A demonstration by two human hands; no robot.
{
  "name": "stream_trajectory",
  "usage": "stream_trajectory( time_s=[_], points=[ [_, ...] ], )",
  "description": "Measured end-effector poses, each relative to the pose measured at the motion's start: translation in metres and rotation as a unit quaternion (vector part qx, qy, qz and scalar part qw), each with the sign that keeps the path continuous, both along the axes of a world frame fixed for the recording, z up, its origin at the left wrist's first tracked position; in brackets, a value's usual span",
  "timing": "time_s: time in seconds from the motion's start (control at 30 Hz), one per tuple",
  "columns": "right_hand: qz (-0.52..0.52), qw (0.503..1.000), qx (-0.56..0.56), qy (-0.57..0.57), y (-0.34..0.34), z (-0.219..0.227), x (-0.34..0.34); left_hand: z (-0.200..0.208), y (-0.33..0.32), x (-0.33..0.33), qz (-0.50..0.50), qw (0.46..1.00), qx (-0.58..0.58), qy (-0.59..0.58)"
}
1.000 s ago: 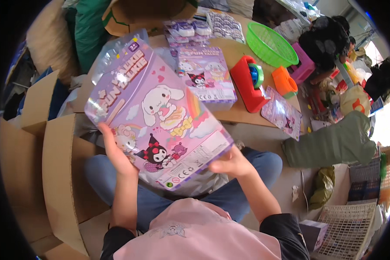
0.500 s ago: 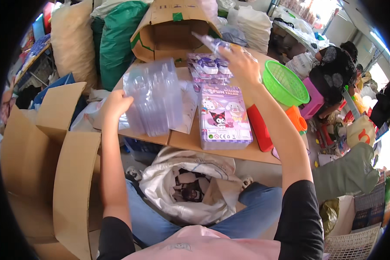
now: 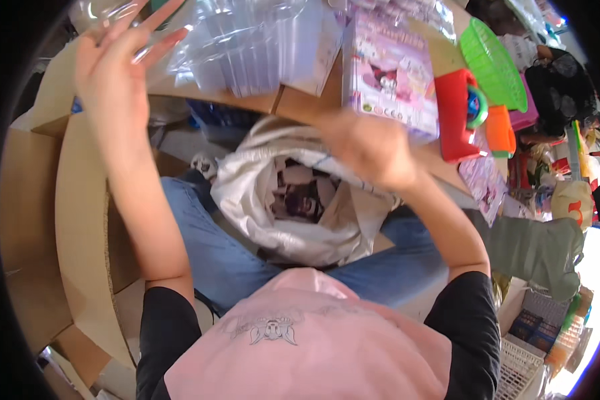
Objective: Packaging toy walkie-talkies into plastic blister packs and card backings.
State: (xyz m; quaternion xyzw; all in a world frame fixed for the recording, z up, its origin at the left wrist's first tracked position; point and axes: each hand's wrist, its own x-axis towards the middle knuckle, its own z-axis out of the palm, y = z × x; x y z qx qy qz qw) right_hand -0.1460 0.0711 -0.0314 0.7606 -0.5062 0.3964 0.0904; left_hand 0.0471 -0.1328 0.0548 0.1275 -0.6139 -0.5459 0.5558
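My left hand (image 3: 117,80) is raised at the upper left with its fingers spread, beside a stack of clear plastic blister shells (image 3: 247,57) on the table. Glossy clear plastic shows around its fingertips, but I see no grip on it. Over the near table edge and the rim of a white woven sack (image 3: 247,203) is my right hand (image 3: 377,152), smeared by motion; its fingers cannot be made out. Inside the sack lie dark and pinkish printed pieces (image 3: 303,199). Just beyond the right hand sits a stack of purple printed cards (image 3: 397,73).
Right of the cards stand a red holder with a round roll (image 3: 452,123), an orange holder (image 3: 499,130) and a green basket (image 3: 493,67). A large open cardboard box (image 3: 80,233) is at my left. Another person (image 3: 563,87) sits at the far right.
My view has tipped downward. My left hand has come off the plastic shells and opened; my right hand has moved back from the purple packs at the far side toward the sack.
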Motion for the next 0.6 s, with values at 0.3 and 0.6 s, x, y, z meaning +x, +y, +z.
stream_trajectory(
  time_s=[0.3, 0.6],
  points=[
    [-0.109, 0.803, 0.580, -0.080, 0.071, -0.274, 0.007, -0.043, 0.061, 0.050, -0.119, 0.939, 0.234, -0.221],
    [-0.225, 0.728, 0.633, -0.137, 0.047, -0.379, 0.071, -0.077, 0.083, 0.090, -0.067, 0.912, 0.276, -0.297]
  ],
)
